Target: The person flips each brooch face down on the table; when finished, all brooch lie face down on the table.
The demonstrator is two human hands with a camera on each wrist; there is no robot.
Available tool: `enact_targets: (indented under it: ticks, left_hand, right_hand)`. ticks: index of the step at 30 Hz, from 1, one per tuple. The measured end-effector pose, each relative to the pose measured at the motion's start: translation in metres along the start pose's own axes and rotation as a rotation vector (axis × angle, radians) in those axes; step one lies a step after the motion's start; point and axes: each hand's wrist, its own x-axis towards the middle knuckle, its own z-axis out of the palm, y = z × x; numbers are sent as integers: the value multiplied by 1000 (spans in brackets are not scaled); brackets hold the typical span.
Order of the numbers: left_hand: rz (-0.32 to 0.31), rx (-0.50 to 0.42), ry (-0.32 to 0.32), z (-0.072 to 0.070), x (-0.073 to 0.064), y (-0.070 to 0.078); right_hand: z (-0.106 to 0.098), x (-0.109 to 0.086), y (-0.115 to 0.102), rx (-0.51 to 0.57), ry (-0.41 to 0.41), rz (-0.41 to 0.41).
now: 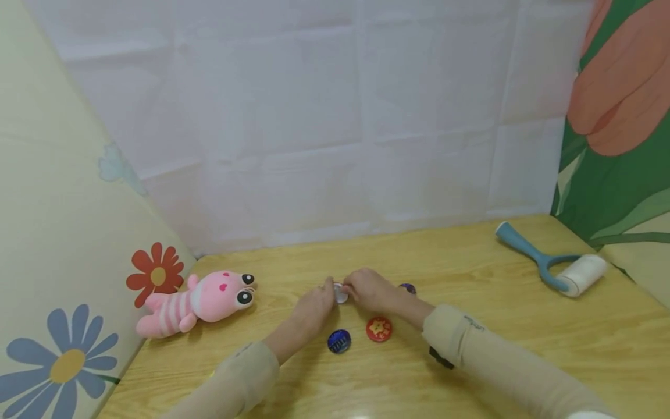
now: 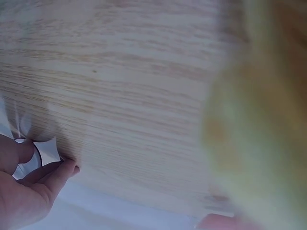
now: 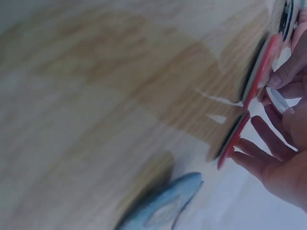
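PALE DISC HELD BETWEEN BOTH HANDS, MID-TABLE

Work surface: the wood-grain table (image 1: 455,262) ends at the rear against a hanging white cloth (image 1: 293,139). Its left edge runs along a flower-print panel (image 1: 57,233); its right edge runs beside a second printed panel (image 1: 623,157).

Lateral room: to the left, tabletop extends from the left hand (image 1: 313,307) to a pink plush toy (image 1: 209,299), which lies on its side near the left edge. To the right, a wider stretch extends to a blue-handled lint roller (image 1: 541,257), near the right edge. A strip of wood separates the hands from the cloth.

Workpiece: the pale disc (image 1: 341,293) sits between the fingertips of both hands. The left hand pinches its left side; the right hand (image 1: 370,290) pinches its right side, fingers bent, grip narrow.

Adjacent parts: a blue badge (image 1: 339,341) and a red badge (image 1: 379,329) lie flat, nearer the person. A dark badge (image 1: 407,288) lies beyond the right wrist, partly hidden.
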Motion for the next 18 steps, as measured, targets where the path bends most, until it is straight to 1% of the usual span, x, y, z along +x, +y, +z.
enact_targets:
  ticks: [4,6,8,10,11,15,17,18]
  left_hand:
    - [-30,25,-67,-2,1,0]
    - [-35,40,-87,-2,2,1]
    - [-43,44,-92,-2,3,1]
    - [-49,46,-92,-3,3,2]
    - [-53,45,-81,-3,3,2]
    - [-48,41,-60,-2,3,3]
    - [-40,35,-61,-2,4,3]
    - [-36,35,-72,-3,4,3]
  right_hand:
    - [3,0,1,63,71,0]
    - [5,-1,2,76,99,-3]
    - [5,-1,3,76,107,-10]
    - [4,0,3,73,94,-17]
    - [3,1,3,67,82,-24]
    - [-3,2,3,39,-2,-64]
    - [-5,2,4,19,-39,-89]
    - [-6,2,4,7,-54,-95]
